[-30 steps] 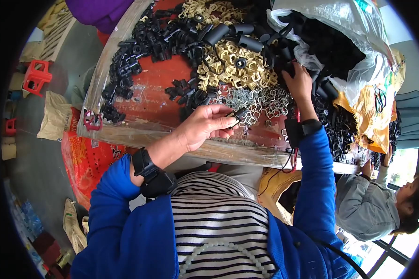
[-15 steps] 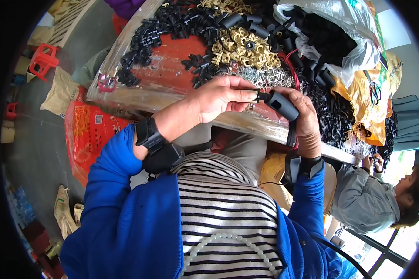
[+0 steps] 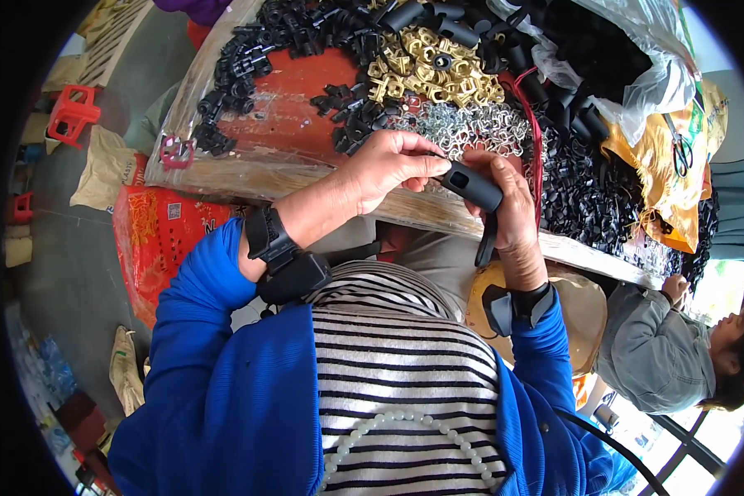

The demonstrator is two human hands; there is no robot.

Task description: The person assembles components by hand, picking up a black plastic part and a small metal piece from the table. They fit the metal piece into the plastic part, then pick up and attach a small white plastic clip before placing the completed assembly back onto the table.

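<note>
My right hand point(image 3: 514, 205) is wrapped round a black plastic cylinder point(image 3: 476, 188) with an oval slot in its side. A short black strap point(image 3: 487, 240) hangs from the cylinder's lower end. At the other end, my left hand point(image 3: 391, 171) pinches with thumb and forefinger a small black part that its fingers mostly hide. Both hands are above the table's near edge. Just beyond them lie a heap of silver metal hooks point(image 3: 471, 128) and a pile of gold-coloured metal clips point(image 3: 438, 70).
The red-topped table point(image 3: 293, 99) also bears black plastic pieces point(image 3: 231, 83), more black cylinders point(image 3: 459, 31) and a clear plastic bag point(image 3: 636, 50). Scissors point(image 3: 680, 155) lie on a yellow sack point(image 3: 665, 182). Another person point(image 3: 665, 351) sits at the right.
My two hands have come closer together, the right moving left with the cylinder. The small part, visible between them before, is now mostly hidden at the cylinder's end.
</note>
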